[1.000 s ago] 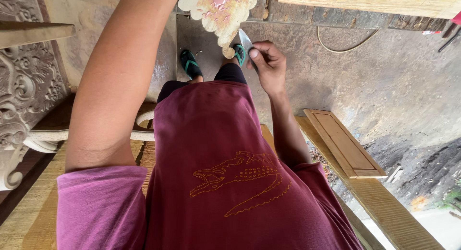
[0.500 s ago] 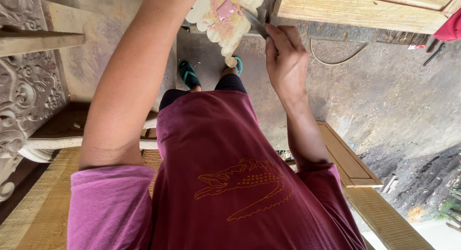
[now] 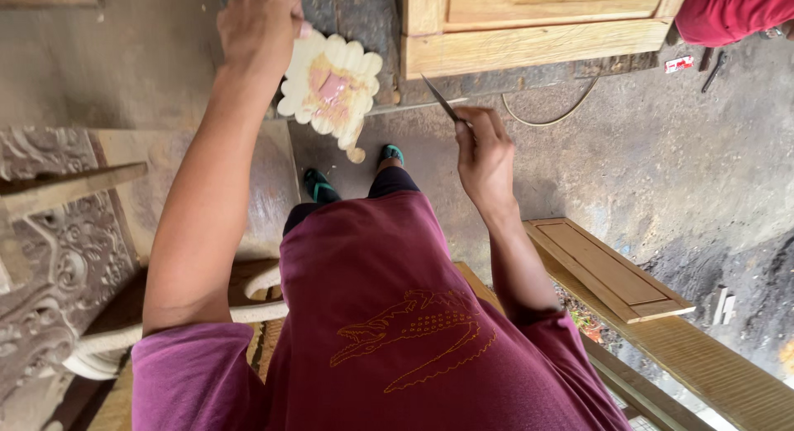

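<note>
Carved wooden flower (image 3: 332,90) is gripped at its edge by left hand (image 3: 258,21); knife (image 3: 442,100) is clenched in right hand (image 3: 484,154), blade clear of flower.

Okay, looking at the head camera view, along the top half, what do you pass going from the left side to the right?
Carved wooden panel → left hand → scalloped pale wood carving → thin blade → right hand → framed wooden door panel → another person's red sleeve.

Your left hand (image 3: 260,21) holds up a pale carved wooden ornament (image 3: 331,90), scallop-edged like a flower, with a pink centre and a small knob at its lower tip. Your right hand (image 3: 484,154) grips a thin dark blade (image 3: 441,100), point angled toward the ornament, not touching it.
</note>
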